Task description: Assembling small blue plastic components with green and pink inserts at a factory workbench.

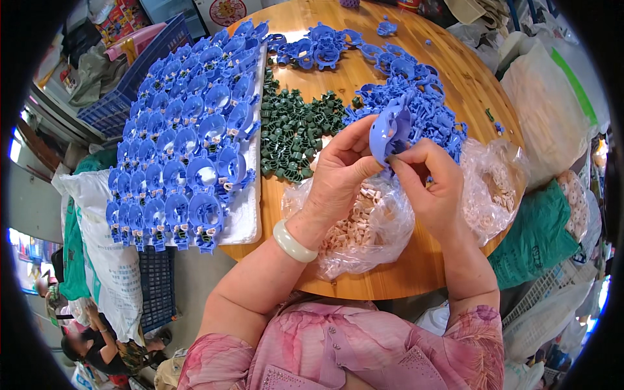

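Observation:
A blue, bowl-shaped plastic part [389,130] is tilted on its side above the table. My left hand [343,166] grips it by its left edge, between thumb and fingers. At its lower edge, the thumb and forefinger of my right hand [430,179] are pinched together; whatever small thing they hold is hidden by the fingertips. Just behind lies a heap of small blue plastic parts [432,97]. Dark green small pieces [296,127] are piled left of my hands. Under my wrists, a clear plastic bag [383,244] holds pale pink small pieces [351,231].
A white board [250,218] on the left carries rows of blue bowl-shaped assemblies [174,175], overhanging its edge. A second clear bag [497,185] sits at the table's right edge. More blue parts [322,49] lie at the back. Sacks and a blue crate [140,75] surround the round wooden table [468,71].

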A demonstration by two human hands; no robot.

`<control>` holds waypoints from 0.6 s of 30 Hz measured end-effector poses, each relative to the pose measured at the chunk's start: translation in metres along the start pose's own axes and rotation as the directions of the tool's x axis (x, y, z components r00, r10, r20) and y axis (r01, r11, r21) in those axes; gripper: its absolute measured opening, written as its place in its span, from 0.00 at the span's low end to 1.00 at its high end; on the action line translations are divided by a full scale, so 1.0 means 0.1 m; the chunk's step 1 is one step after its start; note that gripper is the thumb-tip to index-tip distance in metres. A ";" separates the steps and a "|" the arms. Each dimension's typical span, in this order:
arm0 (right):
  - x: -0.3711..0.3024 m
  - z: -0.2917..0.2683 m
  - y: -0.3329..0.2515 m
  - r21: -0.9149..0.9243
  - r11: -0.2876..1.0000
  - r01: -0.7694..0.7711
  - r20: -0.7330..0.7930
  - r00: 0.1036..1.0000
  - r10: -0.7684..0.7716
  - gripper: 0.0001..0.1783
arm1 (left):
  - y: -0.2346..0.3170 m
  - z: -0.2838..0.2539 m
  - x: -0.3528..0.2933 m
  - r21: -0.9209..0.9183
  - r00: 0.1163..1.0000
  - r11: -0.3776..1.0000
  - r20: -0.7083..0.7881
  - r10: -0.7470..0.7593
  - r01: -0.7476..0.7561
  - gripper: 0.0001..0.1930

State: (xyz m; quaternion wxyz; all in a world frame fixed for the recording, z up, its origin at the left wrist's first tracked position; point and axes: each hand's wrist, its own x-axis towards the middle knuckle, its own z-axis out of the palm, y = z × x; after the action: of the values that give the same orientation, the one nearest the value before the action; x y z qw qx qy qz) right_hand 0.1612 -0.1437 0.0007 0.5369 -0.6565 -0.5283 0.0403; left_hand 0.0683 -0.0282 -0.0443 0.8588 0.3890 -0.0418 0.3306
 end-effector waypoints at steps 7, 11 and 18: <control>0.02 0.02 0.08 -0.032 0.996 0.080 -0.008 0.997 -0.080 0.04 | -0.02 -0.03 0.00 0.028 0.999 0.999 -0.027 -0.039 0.039 0.29; 0.07 -0.04 0.04 0.038 0.999 -0.018 0.024 1.000 0.017 0.05 | -0.06 -0.09 0.01 -0.094 0.990 0.987 -0.042 -0.135 0.131 0.26; 0.26 -0.90 0.17 -0.233 0.937 -0.260 0.060 0.958 0.281 0.08 | -0.11 -0.06 0.04 -0.117 0.978 0.971 0.019 -0.206 0.207 0.25</control>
State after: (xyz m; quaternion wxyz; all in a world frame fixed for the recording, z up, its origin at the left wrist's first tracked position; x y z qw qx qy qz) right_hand 0.2394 -0.1817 0.0398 0.4241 -0.7765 -0.4582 0.0847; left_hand 0.0767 -0.0277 -0.0544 0.9099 0.3409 -0.0235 0.2352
